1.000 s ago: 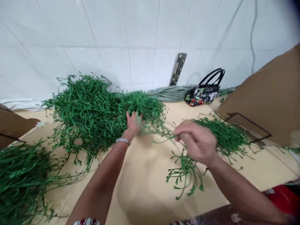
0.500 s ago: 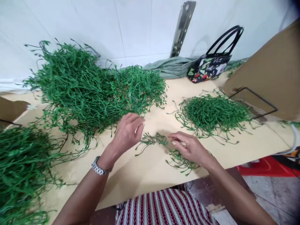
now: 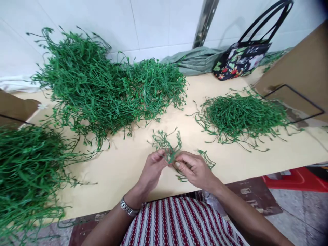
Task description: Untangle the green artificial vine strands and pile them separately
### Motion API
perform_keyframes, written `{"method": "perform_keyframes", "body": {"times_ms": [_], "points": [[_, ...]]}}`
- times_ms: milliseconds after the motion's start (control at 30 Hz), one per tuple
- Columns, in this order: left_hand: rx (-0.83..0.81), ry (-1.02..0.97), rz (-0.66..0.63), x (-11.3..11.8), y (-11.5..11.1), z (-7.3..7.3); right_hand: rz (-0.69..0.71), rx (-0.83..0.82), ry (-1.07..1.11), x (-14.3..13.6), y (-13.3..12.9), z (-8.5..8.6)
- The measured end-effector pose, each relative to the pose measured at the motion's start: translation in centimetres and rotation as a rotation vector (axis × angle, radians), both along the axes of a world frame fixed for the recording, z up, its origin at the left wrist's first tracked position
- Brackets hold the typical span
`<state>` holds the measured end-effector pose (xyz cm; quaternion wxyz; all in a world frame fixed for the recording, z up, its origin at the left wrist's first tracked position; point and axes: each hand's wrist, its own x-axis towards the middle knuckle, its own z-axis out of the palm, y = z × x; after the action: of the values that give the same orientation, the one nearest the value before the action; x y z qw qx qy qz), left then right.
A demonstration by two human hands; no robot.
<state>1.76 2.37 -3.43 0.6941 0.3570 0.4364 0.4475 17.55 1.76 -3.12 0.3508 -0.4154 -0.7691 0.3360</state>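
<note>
Both hands meet near the table's front edge over a small bunch of green stems. My left hand, with a metal watch at the wrist, pinches the bunch from the left. My right hand has its thumb and fingers closed on the same stems from the right. The bunch's tips fan out beyond the fingers, away from my body. More thin stems show behind and below my right hand; where they join is hidden.
Large green stem heaps lie at the back left and left edge. A smaller heap is at right, beside a cardboard piece and black wire frame. A floral bag stands by the wall.
My left hand has moved down and right and taken hold of the small bunch. My right hand has closed on it, and the stem tips now point away from my body. The view has shifted.
</note>
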Motion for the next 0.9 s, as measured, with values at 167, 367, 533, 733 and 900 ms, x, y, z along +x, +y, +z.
{"method": "perform_keyframes", "body": {"times_ms": [167,367,533,733,900], "points": [[-0.105,-0.343,0.181,0.0,0.4,1.1,-0.015,-0.251,0.222,-2.9,0.3,-0.3],[0.026,-0.067,0.305,-0.5,0.9,2.2,0.045,-0.216,0.165,-4.1,0.6,-0.6],[0.107,0.167,0.384,-1.3,1.7,1.8,0.076,0.099,-0.041,-2.3,-0.5,0.5],[0.120,0.289,0.250,-1.1,1.4,1.2,0.151,0.379,0.036,-1.6,-0.9,2.1],[0.009,0.043,0.202,-1.0,1.2,1.4,-0.011,0.448,-0.119,-1.9,0.5,0.2]]}}
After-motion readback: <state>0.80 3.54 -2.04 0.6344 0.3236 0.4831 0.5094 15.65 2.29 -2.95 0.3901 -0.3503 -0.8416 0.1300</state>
